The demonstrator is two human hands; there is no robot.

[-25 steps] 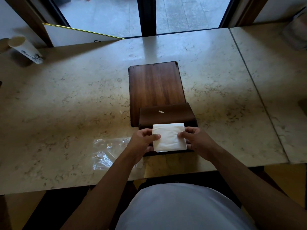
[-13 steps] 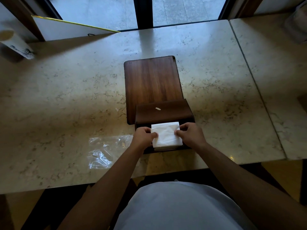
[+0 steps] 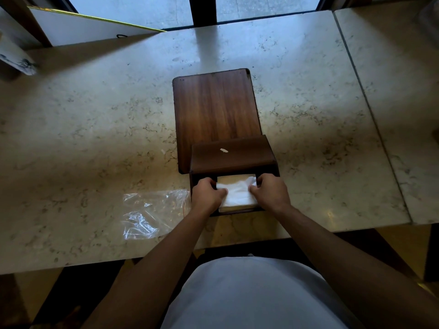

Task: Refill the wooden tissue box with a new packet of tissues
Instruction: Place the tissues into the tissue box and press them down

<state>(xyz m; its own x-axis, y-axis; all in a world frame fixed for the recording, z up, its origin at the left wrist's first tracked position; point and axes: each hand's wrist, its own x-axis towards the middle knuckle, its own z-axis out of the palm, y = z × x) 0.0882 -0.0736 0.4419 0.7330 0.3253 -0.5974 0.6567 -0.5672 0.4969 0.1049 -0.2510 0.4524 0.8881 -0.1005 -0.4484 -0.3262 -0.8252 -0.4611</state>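
Observation:
The dark wooden tissue box (image 3: 234, 157) stands near the front edge of the marble table, its open side facing me. A white stack of tissues (image 3: 238, 194) lies inside it, its near end level with the box's front. My left hand (image 3: 207, 194) grips the stack's left side and my right hand (image 3: 269, 192) grips its right side, thumbs pressing the top sheet, which is crumpled. A flat wooden panel (image 3: 215, 115), likely the box's lid, lies on the table behind the box, partly under it.
An empty clear plastic wrapper (image 3: 152, 212) lies left of the box near the table (image 3: 95, 129) edge. A white paper cup (image 3: 16, 59) lies at the far left. A white board (image 3: 90, 29) leans at the back. A second table (image 3: 394, 91) adjoins on the right.
Both hands have pushed the tissue stack down and deeper into the box. The top sheet has crumpled under my thumbs.

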